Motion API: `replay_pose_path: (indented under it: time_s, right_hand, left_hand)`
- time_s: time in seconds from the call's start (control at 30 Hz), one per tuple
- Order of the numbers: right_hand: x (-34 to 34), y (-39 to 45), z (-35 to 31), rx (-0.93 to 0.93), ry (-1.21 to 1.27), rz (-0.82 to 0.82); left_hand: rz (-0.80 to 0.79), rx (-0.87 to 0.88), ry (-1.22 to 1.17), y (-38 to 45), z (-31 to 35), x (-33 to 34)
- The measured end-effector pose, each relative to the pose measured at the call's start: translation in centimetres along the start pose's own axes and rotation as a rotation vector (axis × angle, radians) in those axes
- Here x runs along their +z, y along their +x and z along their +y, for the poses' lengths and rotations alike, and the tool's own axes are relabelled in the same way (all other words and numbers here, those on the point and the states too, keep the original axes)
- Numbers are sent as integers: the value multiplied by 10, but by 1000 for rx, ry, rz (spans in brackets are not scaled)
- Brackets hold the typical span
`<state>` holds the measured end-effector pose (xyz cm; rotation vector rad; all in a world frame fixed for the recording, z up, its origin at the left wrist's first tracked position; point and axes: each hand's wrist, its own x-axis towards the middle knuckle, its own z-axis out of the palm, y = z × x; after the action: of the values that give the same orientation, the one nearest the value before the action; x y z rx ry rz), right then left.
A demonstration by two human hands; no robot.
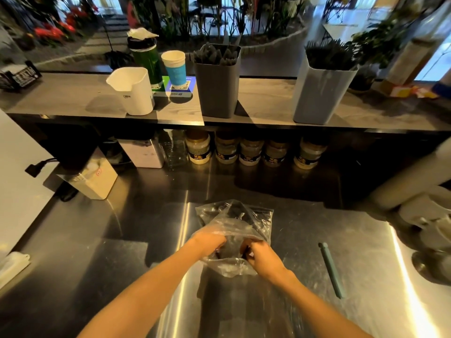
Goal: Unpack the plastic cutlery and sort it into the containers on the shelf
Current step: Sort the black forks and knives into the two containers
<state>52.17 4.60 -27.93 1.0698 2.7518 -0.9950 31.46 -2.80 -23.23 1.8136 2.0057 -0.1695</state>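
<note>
Head view looks down over a steel counter (305,240) toward a grey wooden shelf (263,98) that runs across the frame above it. On the shelf stand two tall square containers: a dark grey container (217,91) near the middle, packed with dark cutlery whose type I cannot make out, and a lighter grey container (319,96) to its right, filled with dark forks, tines up. Left of them stand a white jug (133,90) with a spout, a paper cup (174,67) with a blue band, and a green bottle (146,58) with something white on top of it.

Under the shelf, at the back of the counter, a row of jars (251,150) with pale contents stands beside a white box (144,152). A beige carton (94,176) sits further left with a black cable near it.

On the counter, close to the person, lies a clear plastic bag (234,223) holding dark cutlery. The left hand (210,241) and the right hand (262,256) both pinch the near edge of the bag, fingers curled into the plastic, the two hands close together. A slim teal stick (332,269) lies on the counter to the right of the bag, well apart from it. Pale rounded equipment stands at the right edge.
</note>
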Motion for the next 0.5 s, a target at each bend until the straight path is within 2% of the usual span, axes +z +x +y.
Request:
replay_pose_path:
  time_s: [0.07, 0.27, 0.37, 0.5]
  right_hand:
    - [-2, 3, 2, -35, -15, -4]
    - [-8, 6, 0, -130, -80, -88]
    - [-17, 8, -5, -138, -27, -42]
    - [-27, 10, -11, -71, 168, 49]
  left_hand:
    - [-16, 90, -16, 4, 2, -14]
    - [-92, 146, -49, 0, 13, -55]
    - [-154, 148, -48, 2, 15, -64]
    - [-137, 162, -46, -2, 24, -73]
